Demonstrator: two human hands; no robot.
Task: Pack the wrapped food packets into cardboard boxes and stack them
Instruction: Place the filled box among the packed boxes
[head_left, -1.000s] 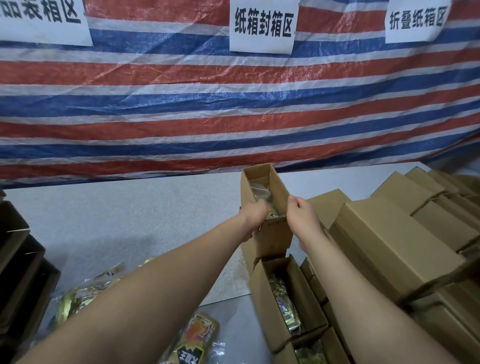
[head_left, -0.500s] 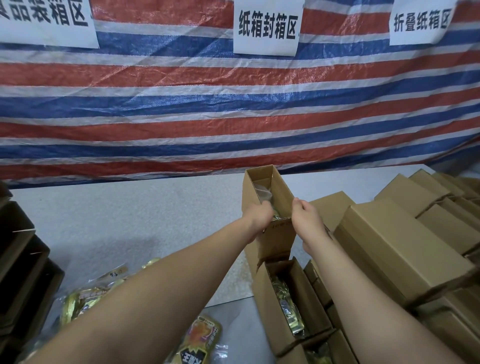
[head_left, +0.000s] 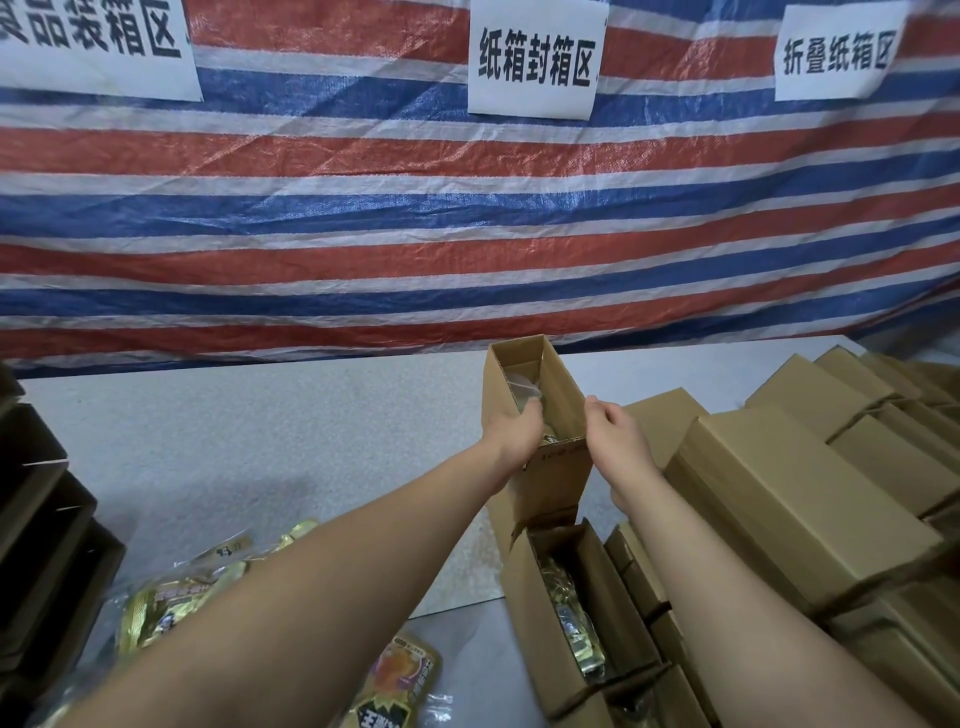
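A narrow open cardboard box (head_left: 558, 470) stands in the middle of the table, with a clear-edged food packet (head_left: 521, 381) inside it. My left hand (head_left: 511, 434) reaches over the box's left wall, and its curled fingers hold the packet inside. Thumb against the right wall, my right hand (head_left: 618, 441) grips the box with curled fingers. In front of this box lies a second open box (head_left: 535, 613) with a gold packet (head_left: 574, 629) in it.
Loose gold and orange packets (head_left: 166, 608) (head_left: 402, 686) lie on the grey table at lower left. Closed cardboard boxes (head_left: 800, 514) are stacked on the right. Dark open boxes (head_left: 41, 525) stand at the left edge. A striped tarp (head_left: 363, 234) hangs behind.
My left fingers have gone deeper into the open box onto the packet. My right hand stays at the box's right wall. The box has not moved.
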